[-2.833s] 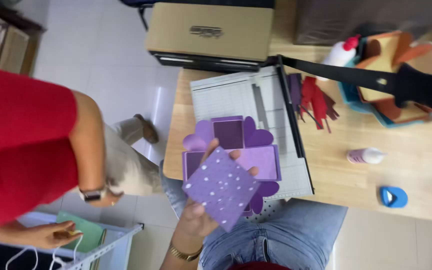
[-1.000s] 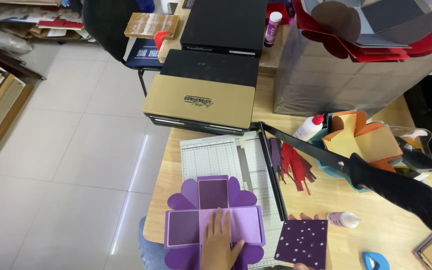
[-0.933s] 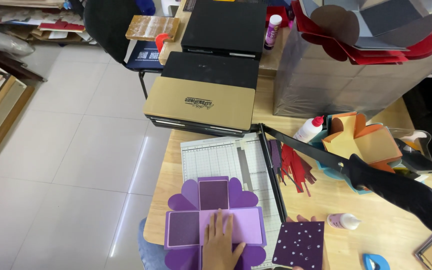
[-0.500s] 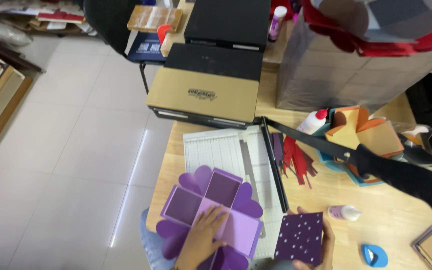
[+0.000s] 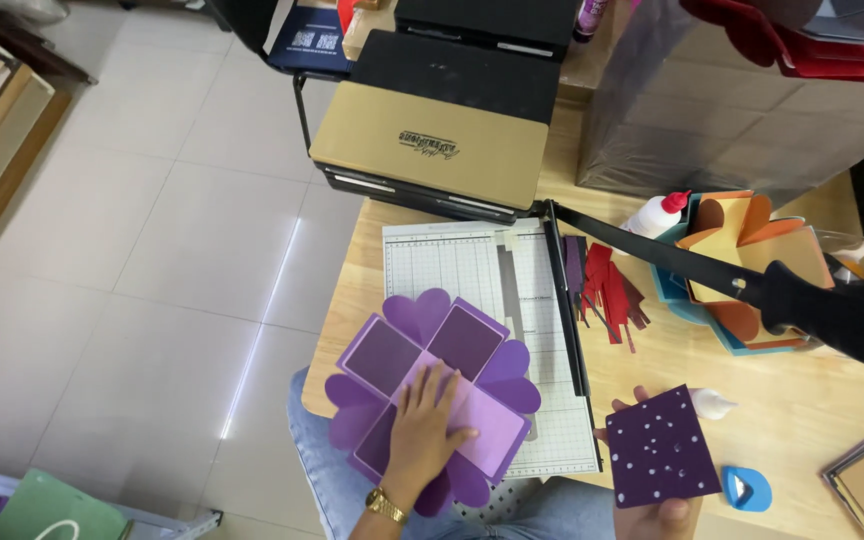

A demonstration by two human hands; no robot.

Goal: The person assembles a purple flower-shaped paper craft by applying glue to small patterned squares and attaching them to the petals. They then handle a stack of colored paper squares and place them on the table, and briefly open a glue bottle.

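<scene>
Right hand [image 5: 657,512] mostly behind dotted purple card [image 5: 663,446], cut off below.

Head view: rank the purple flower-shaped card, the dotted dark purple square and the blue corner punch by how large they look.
1. Purple flower-shaped card, under the left hand.
2. Dotted dark purple square, held by the right hand.
3. Blue corner punch.
All lie at a similar nearness, so the order seems safe.
</scene>
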